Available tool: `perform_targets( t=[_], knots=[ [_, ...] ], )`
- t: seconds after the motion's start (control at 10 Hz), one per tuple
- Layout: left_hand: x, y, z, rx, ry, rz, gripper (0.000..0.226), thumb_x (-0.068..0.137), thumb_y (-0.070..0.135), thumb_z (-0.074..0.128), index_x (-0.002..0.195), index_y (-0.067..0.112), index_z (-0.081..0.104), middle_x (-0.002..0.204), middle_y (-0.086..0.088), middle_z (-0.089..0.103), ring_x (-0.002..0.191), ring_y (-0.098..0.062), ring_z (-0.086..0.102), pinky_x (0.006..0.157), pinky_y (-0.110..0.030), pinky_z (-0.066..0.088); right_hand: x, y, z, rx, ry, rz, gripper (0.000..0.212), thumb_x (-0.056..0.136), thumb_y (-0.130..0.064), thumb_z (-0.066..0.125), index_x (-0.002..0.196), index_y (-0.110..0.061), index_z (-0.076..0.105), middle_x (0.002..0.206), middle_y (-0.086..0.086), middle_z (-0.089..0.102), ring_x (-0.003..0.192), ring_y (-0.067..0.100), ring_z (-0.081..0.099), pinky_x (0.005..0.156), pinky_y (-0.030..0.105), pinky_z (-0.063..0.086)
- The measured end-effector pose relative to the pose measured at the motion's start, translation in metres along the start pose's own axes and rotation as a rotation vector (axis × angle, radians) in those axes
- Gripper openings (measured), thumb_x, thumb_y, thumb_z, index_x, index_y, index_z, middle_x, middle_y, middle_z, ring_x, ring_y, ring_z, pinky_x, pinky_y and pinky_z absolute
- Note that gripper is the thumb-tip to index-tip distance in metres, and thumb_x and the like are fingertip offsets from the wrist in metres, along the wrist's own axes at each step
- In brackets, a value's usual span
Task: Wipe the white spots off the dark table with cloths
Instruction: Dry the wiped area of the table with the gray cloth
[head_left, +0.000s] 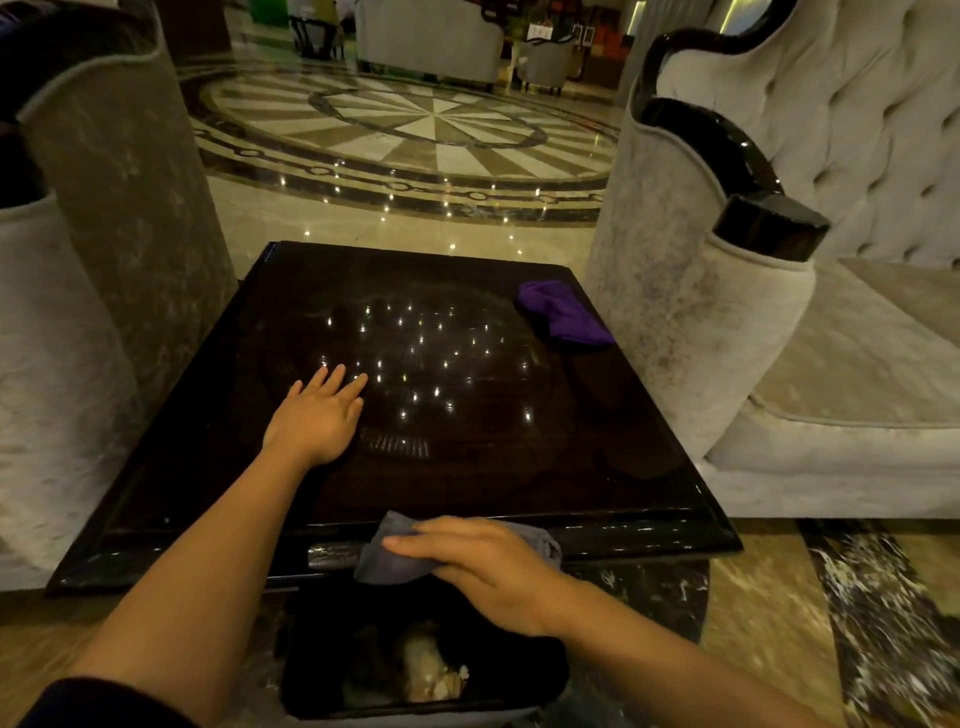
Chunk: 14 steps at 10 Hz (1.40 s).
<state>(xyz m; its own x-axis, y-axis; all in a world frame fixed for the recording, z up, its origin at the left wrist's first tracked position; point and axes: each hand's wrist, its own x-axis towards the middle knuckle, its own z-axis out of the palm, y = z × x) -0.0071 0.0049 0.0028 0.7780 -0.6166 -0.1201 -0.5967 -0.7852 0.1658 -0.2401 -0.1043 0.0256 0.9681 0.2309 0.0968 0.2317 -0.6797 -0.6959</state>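
Head view, looking forward and down. Dark table (597, 467), square and glossy, fills the middle of the frame; its surface carries a scatter of small white spots (415, 358) clustered around the centre and upper centre of the tabletop.

Left hand (317, 415), left of centre: released and flat, palm down on the tabletop, fingers extended and slightly spread, their tips reaching the lower-left edge of the spot cluster. It holds nothing.

Right hand (488, 571), lower centre: palm down with fingers nearly straight and close together, pressing on a grey cloth (387, 558) at the near edge of the table. The cloth is bunched under the fingers and hangs partly over the table's front rim; the hand lies on it rather than closing around it.

Purple cloth (563, 312), upper right of the tabletop: crumpled, lying near the far right corner, well apart from both hands.

Dark bin (519, 686), bottom centre, below the table's near edge: open-topped, with pale crumpled contents inside that are too dim to identify.

Grey upholstered armchairs flank the table at the left (104, 234) and right (779, 260) of the frame; patterned marble floor (415, 130) spans the upper centre.
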Motion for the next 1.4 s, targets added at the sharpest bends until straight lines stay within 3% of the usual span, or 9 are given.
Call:
perform_targets(
  t=[0.1,0.2,0.4,0.7,0.8,1.0,1.1,1.2,1.4],
  knots=[
    [0.001,-0.001,0.001,0.000,0.006,0.002,0.049,0.098,0.034,0.017,0.146,0.024,0.010,0.158,-0.007,0.006,0.145,-0.024,0.003,0.117,-0.043,0.007,0.002,-0.004,-0.017,0.103,0.126,0.024,0.045,0.085,0.004,0.044,0.127,-0.010,0.047,0.122,0.007,0.054,0.113,0.000,0.043,0.097,0.006,0.030],
    [0.002,-0.002,0.000,-0.011,0.004,0.001,0.049,0.098,0.034,0.017,0.146,0.025,0.010,0.158,-0.006,0.005,0.145,-0.024,0.002,0.117,-0.043,0.007,0.009,-0.008,-0.048,0.114,0.311,0.004,0.047,0.080,0.004,0.043,0.124,-0.014,0.045,0.120,-0.001,0.047,0.113,-0.005,0.041,0.097,0.001,0.026],
    [0.000,-0.001,-0.001,-0.005,0.003,0.007,0.049,0.098,0.034,0.016,0.146,0.025,0.009,0.158,-0.007,0.005,0.145,-0.024,0.001,0.117,-0.043,0.007,0.021,0.019,-0.099,-0.103,0.482,0.064,0.044,0.084,0.010,0.046,0.125,-0.005,0.048,0.125,0.005,0.050,0.118,0.012,0.043,0.098,0.000,0.026],
    [-0.001,0.001,-0.004,-0.020,0.001,-0.003,0.049,0.099,0.034,0.017,0.146,0.025,0.010,0.158,-0.006,0.005,0.145,-0.022,0.001,0.118,-0.042,0.005,0.025,0.079,-0.167,-0.394,0.670,0.338,0.041,0.090,0.000,0.042,0.129,-0.012,0.046,0.134,0.014,0.050,0.122,0.027,0.047,0.098,0.022,0.031],
    [-0.003,0.002,-0.005,-0.021,-0.009,-0.003,0.049,0.099,0.033,0.017,0.146,0.024,0.010,0.158,-0.006,0.005,0.145,-0.023,0.001,0.118,-0.042,0.005,0.028,0.098,-0.180,-0.532,0.693,0.475,0.040,0.093,-0.008,0.037,0.131,-0.017,0.043,0.136,0.014,0.048,0.120,0.033,0.048,0.097,0.042,0.038],
    [-0.002,0.002,-0.005,-0.035,-0.001,-0.004,0.048,0.099,0.033,0.018,0.146,0.025,0.012,0.157,-0.006,0.006,0.145,-0.023,0.002,0.117,-0.042,0.006,0.039,0.134,-0.180,-0.642,0.522,0.721,0.047,0.093,-0.014,0.036,0.139,-0.018,0.026,0.144,0.019,0.034,0.119,0.042,0.044,0.093,0.050,0.040],
    [-0.003,0.002,-0.005,-0.038,0.006,-0.001,0.048,0.099,0.033,0.019,0.146,0.025,0.013,0.157,-0.006,0.007,0.145,-0.023,0.002,0.117,-0.042,0.006,0.040,0.154,-0.165,-0.501,0.303,0.842,0.053,0.096,-0.036,0.029,0.143,-0.019,0.012,0.154,0.016,0.010,0.137,0.037,0.020,0.111,0.051,0.022],
    [-0.003,0.002,-0.005,-0.047,0.024,0.006,0.048,0.099,0.032,0.020,0.146,0.024,0.015,0.157,-0.008,0.008,0.145,-0.024,0.004,0.117,-0.042,0.006,0.036,0.170,-0.146,-0.519,0.281,0.930,0.066,0.090,-0.057,0.025,0.143,-0.026,0.000,0.156,0.011,0.003,0.141,0.031,0.006,0.113,0.052,0.006],
    [-0.002,0.003,-0.005,-0.040,0.021,0.000,0.048,0.099,0.033,0.019,0.146,0.024,0.015,0.157,-0.007,0.008,0.145,-0.023,0.003,0.117,-0.042,0.006,0.037,0.167,-0.145,-0.536,0.283,0.947,0.068,0.088,-0.061,0.020,0.142,-0.026,-0.003,0.155,0.012,-0.001,0.142,0.032,0.004,0.114,0.052,0.004]
  ],
)
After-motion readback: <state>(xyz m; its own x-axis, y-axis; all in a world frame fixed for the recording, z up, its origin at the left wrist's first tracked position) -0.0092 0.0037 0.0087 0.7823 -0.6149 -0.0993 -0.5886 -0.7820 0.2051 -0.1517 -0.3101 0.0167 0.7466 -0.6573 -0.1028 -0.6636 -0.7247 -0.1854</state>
